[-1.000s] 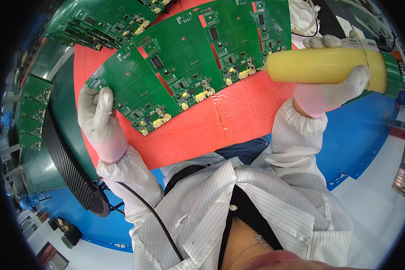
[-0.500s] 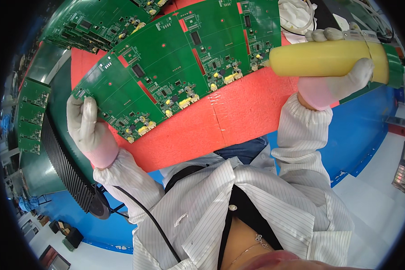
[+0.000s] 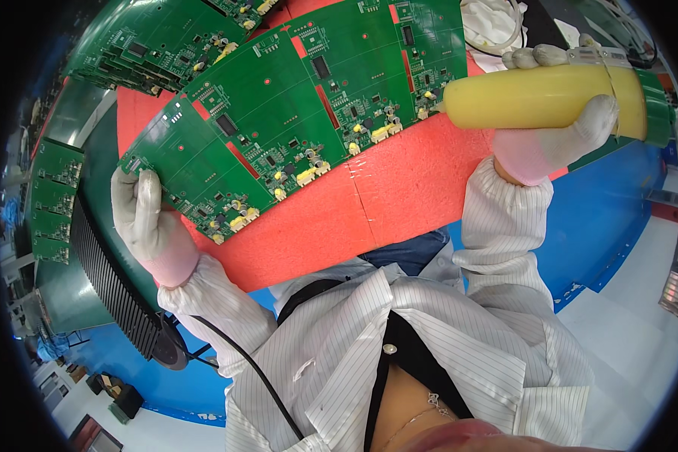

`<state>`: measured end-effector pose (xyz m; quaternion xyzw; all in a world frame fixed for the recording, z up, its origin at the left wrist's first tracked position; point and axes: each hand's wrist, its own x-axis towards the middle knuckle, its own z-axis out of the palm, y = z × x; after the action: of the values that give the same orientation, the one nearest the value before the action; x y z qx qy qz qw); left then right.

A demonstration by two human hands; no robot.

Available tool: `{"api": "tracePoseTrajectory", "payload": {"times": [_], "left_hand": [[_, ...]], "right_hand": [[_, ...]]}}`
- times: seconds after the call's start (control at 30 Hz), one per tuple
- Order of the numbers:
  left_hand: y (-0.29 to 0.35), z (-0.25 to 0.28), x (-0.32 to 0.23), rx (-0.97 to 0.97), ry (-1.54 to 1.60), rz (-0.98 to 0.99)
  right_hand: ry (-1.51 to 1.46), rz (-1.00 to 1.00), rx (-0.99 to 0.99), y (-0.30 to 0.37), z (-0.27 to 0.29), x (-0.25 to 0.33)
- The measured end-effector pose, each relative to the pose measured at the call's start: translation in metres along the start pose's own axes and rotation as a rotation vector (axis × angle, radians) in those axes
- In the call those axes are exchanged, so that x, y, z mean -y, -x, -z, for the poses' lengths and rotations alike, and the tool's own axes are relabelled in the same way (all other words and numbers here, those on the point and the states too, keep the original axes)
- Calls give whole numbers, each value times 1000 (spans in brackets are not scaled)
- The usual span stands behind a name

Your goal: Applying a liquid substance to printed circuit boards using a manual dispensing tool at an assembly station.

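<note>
Left hand [image 3: 147, 218], in a pale glove with a pink cuff, pinches the left corner of the large green board [image 3: 279, 113]; thumb on top, forefinger alongside at the rim. Where the other fingers sit, cannot tell. The hold looks chosen to steady the board by a bare edge, away from its parts. Right hand [image 3: 565, 124], gloved alike, grasps a yellow bottle [image 3: 523, 98] lying crosswise: thumb on the near side, fingertips over the far side. This spread probably suits so thick and slick a body. Bottle's rounded left end is at the board's right end; touching or not, cannot tell.

Board lies over a red foam pad [image 3: 309, 233], likely there as a soft bed against scratches. Thin, stiff, glossy sheet, fanned into an arc by the lens; red shows through its long slots. Black chips, flat and square-edged; chunky white and yellow plugs along the near edge.

Foam: matte, finely grained, a seam running through it. Bottle: smooth, waxy-looking, banded by a strap, green at the right end.

Far left, more boards [image 3: 151, 49] overlap in a pile. Left, a small board strip [image 3: 53, 203] beside a black ribbed strip [image 3: 105, 264]. Far right, crumpled white cloth or plastic [image 3: 490, 22]. Blue floor [image 3: 610, 207] beyond, right.
</note>
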<state>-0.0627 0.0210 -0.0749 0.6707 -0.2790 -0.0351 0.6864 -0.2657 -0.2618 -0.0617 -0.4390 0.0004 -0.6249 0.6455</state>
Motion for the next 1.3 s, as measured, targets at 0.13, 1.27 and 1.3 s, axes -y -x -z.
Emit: {"api": "tracePoseTrajectory", "payload": {"times": [0.13, 1.27, 1.3], "left_hand": [[0, 1, -1, -6, -33, -2], [0, 4, -5, -60, -211, -155], [0, 3, -4, -57, -208, -157]], "right_hand": [[129, 0, -62, 3, -3, 5], [343, 194, -35, -2, -6, 6], [534, 254, -36, -2, -4, 5]]}}
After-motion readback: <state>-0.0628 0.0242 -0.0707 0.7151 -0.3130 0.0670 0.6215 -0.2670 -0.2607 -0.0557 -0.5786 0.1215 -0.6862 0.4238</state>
